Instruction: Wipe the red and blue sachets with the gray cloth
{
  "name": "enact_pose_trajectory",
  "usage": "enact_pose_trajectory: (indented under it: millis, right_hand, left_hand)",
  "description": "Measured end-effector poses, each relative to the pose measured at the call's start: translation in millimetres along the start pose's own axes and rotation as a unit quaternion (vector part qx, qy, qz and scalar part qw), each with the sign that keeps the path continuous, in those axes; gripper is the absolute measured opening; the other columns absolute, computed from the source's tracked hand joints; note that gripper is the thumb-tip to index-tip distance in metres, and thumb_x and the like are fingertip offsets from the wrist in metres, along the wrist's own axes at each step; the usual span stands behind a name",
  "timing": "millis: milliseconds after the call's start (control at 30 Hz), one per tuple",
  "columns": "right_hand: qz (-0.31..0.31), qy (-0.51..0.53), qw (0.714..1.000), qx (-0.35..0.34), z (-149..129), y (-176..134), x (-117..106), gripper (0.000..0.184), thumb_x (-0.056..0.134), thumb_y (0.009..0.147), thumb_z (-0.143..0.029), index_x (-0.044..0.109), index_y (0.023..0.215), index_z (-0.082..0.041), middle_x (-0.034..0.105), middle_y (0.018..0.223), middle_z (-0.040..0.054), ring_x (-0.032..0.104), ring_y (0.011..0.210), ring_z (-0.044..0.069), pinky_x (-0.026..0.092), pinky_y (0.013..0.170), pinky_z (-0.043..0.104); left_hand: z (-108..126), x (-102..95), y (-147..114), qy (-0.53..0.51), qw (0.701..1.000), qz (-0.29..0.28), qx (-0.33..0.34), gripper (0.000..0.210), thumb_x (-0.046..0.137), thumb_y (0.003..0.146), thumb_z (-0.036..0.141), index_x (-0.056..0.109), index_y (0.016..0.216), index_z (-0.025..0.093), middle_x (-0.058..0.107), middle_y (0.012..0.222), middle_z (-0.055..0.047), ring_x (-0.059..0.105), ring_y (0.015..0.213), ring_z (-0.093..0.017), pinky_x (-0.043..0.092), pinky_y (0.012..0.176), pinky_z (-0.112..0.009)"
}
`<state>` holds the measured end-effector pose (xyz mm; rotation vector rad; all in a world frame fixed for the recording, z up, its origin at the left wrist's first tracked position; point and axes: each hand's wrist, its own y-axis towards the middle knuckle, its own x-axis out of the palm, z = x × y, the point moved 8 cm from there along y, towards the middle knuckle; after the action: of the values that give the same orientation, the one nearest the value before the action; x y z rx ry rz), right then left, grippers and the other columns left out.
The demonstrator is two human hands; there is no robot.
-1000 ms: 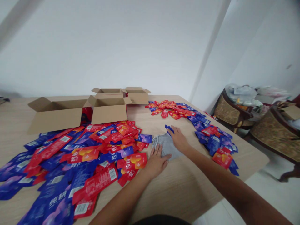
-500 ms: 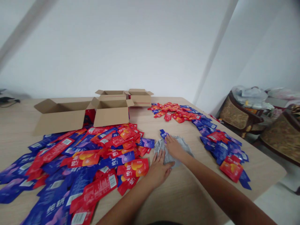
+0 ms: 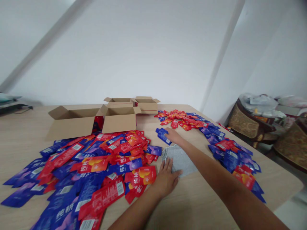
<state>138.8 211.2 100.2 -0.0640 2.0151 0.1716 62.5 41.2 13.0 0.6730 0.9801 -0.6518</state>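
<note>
A grey cloth pouch (image 3: 183, 159) with a light cord at its gathered edge lies on the table. My left hand (image 3: 166, 179) rests flat on its left side, fingers stretched out. Just beyond the pouch, my right hand (image 3: 173, 135) grips a blue sachet (image 3: 163, 135) by its right end. A barcode label shows on that sachet near my fingers. To the left of my left hand spreads a big heap of red and blue sachets (image 3: 96, 164), one red sachet (image 3: 140, 176) lying close to my wrist.
Open cardboard boxes (image 3: 120, 124) stand behind the heap. More red sachets (image 3: 175, 115) lie at the back, and blue sachets (image 3: 231, 159) line the right side of the wooden table (image 3: 192, 198). Upholstered chairs (image 3: 242, 123) holding plastic bags stand beyond the right edge.
My right hand has lifted off the pouch and moved away from me with the blue sachet. The pouch lies flatter, and my left hand stays on it. The view has shifted slightly.
</note>
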Motion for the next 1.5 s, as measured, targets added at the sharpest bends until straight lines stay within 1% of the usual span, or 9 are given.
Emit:
enact_pose_trajectory:
  millis: [133, 233, 333, 567, 800, 1067, 1200, 1333, 1500]
  right_hand:
    - [-0.087, 0.172, 0.972, -0.138, -80.7, 12.5, 31.6, 0.034, 0.051, 0.087, -0.027, 0.055, 0.119, -0.018, 0.070, 0.097, 0.0035, 0.066, 0.084, 0.016, 0.050, 0.072, 0.026]
    - [-0.022, 0.222, 0.967, -0.121, -93.9, 36.2, 34.1, 0.050, 0.045, 0.090, -0.029, 0.034, 0.138, -0.018, 0.065, 0.112, 0.0068, 0.063, 0.094, 0.014, 0.049, 0.080, 0.026]
    - [0.064, 0.118, 0.991, -0.019, -50.1, 60.1, 23.0, 0.055, 0.047, 0.088, -0.027, 0.031, 0.139, -0.017, 0.052, 0.132, 0.0113, 0.052, 0.116, 0.016, 0.042, 0.094, 0.029]
    - [0.094, -0.059, 0.985, 0.132, 91.7, 81.2, 10.8, 0.065, 0.055, 0.079, -0.021, 0.033, 0.137, -0.003, 0.034, 0.141, 0.0278, 0.028, 0.133, 0.036, 0.025, 0.104, 0.052]
    - [0.066, -0.164, 0.977, 0.119, 123.9, 89.7, 26.9, 0.044, 0.033, 0.087, -0.010, 0.044, 0.128, 0.003, 0.054, 0.119, 0.0302, 0.052, 0.115, 0.033, 0.041, 0.092, 0.044]
    - [0.039, -0.218, 0.973, 0.058, 108.0, 22.2, 18.9, 0.045, 0.032, 0.085, -0.003, 0.046, 0.127, -0.009, 0.066, 0.102, 0.0189, 0.064, 0.093, 0.023, 0.046, 0.080, 0.031]
    - [0.095, -0.215, 0.971, 0.052, 106.2, -25.3, -31.9, 0.040, 0.031, 0.087, -0.006, 0.049, 0.123, -0.013, 0.062, 0.113, 0.0147, 0.058, 0.102, 0.019, 0.041, 0.086, 0.027]
    - [0.173, -0.162, 0.971, 0.016, 91.3, -63.7, -81.2, 0.034, 0.031, 0.087, -0.010, 0.059, 0.107, -0.013, 0.065, 0.101, 0.0108, 0.058, 0.091, 0.018, 0.040, 0.080, 0.025]
    - [0.029, -0.090, 0.991, -0.090, 54.4, -80.5, -45.9, 0.031, 0.035, 0.083, -0.008, 0.063, 0.093, -0.016, 0.065, 0.088, 0.0055, 0.056, 0.082, 0.015, 0.040, 0.076, 0.024]
  left_hand:
    - [-2.4, 2.2, -0.7, 0.000, 1.000, 0.006, -0.002, 0.041, 0.046, 0.089, 0.036, 0.046, 0.130, 0.040, 0.003, 0.155, -0.004, 0.006, 0.139, -0.035, 0.017, 0.109, -0.057]
    - [-3.3, 3.7, -1.9, 0.006, 1.000, 0.009, 0.002, 0.042, 0.047, 0.089, 0.035, 0.045, 0.130, 0.040, 0.001, 0.155, -0.004, 0.006, 0.139, -0.035, 0.018, 0.109, -0.057]
    - [-4.3, 3.6, -3.8, 0.009, 1.000, 0.020, -0.001, 0.042, 0.048, 0.089, 0.035, 0.044, 0.130, 0.042, -0.003, 0.155, -0.002, 0.005, 0.139, -0.035, 0.019, 0.109, -0.056]
    - [-10.0, 16.2, -3.4, 0.018, 0.999, 0.041, 0.026, 0.044, 0.051, 0.086, 0.036, 0.043, 0.129, 0.041, -0.020, 0.151, -0.002, 0.006, 0.139, -0.037, 0.019, 0.106, -0.061]
    - [-13.5, 22.5, 0.1, 0.023, 1.000, 0.006, 0.017, 0.046, 0.053, 0.085, 0.040, 0.043, 0.129, 0.041, -0.022, 0.150, -0.002, 0.006, 0.138, -0.040, 0.020, 0.105, -0.061]
    - [-0.9, -1.3, -1.0, -0.010, 1.000, 0.003, -0.015, 0.044, 0.050, 0.087, 0.035, 0.046, 0.130, 0.040, -0.005, 0.155, -0.002, 0.006, 0.140, -0.035, 0.019, 0.108, -0.056]
    - [1.7, -1.0, 2.8, 0.006, 1.000, -0.009, -0.011, 0.044, 0.048, 0.088, 0.034, 0.044, 0.132, 0.038, 0.002, 0.155, -0.003, 0.006, 0.140, -0.032, 0.016, 0.110, -0.054]
    - [4.0, -1.2, 5.4, 0.037, 0.999, -0.024, -0.018, 0.056, 0.046, 0.088, 0.031, 0.029, 0.141, 0.029, 0.012, 0.154, -0.010, 0.009, 0.140, -0.029, 0.016, 0.111, -0.051]
    - [3.4, -1.4, 8.0, 0.061, 0.997, -0.021, -0.035, 0.065, 0.044, 0.086, 0.035, 0.023, 0.141, 0.007, 0.022, 0.150, -0.019, 0.011, 0.140, -0.026, 0.016, 0.113, -0.047]
